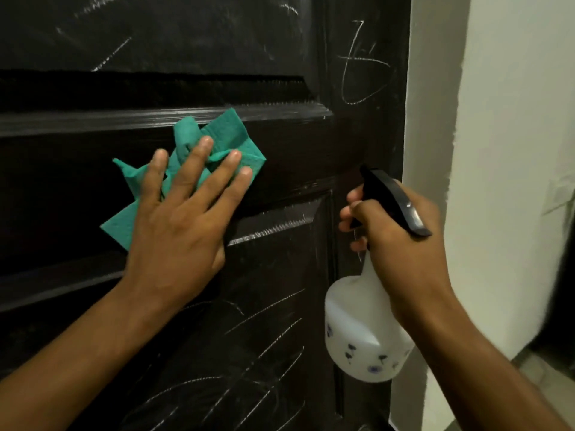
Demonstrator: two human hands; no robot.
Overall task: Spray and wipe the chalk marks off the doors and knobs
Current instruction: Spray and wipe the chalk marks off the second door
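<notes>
A dark panelled door (295, 150) fills the view. White chalk marks (361, 63) run over its upper right stile, and more scribbles cover its lower panel (267, 353). My left hand (183, 219) presses a crumpled green cloth (224, 132) flat against the middle rail, fingers straight and spread. My right hand (395, 231) grips the neck of a white spray bottle (364, 331) with a black trigger head, its nozzle pointing at the door's right stile. No knob is in view.
A white wall (497, 150) stands to the right of the door's edge. A strip of pale floor (529, 368) shows at the lower right, beside a dark opening.
</notes>
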